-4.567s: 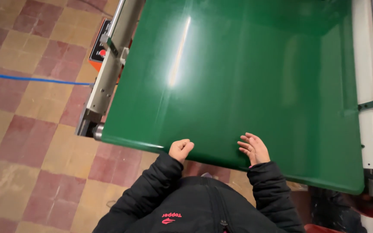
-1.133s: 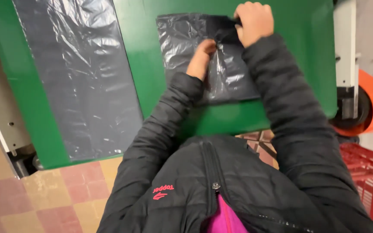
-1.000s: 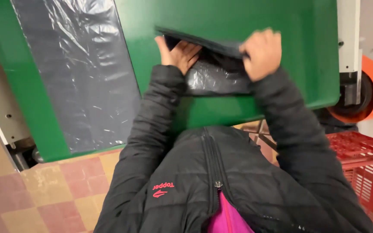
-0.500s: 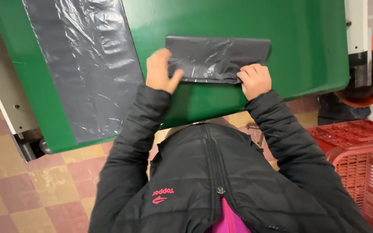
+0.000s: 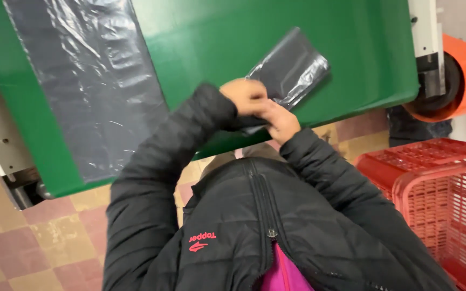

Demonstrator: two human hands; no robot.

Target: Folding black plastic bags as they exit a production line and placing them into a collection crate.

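Over green belt (image 5: 233,37) | both hands grip folded grey bag (image 5: 292,67) | red crate (image 5: 438,188) beside, contents unclear

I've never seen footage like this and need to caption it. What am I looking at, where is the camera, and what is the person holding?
The camera sits on the person's head and looks down past a black jacket. Both bare hands, left hand and right hand, meet at the near edge of a green conveyor belt and grip a folded dark plastic bag. A flat dark plastic sheet lies on the belt to the left. A red plastic crate stands on the right, below an orange roll.
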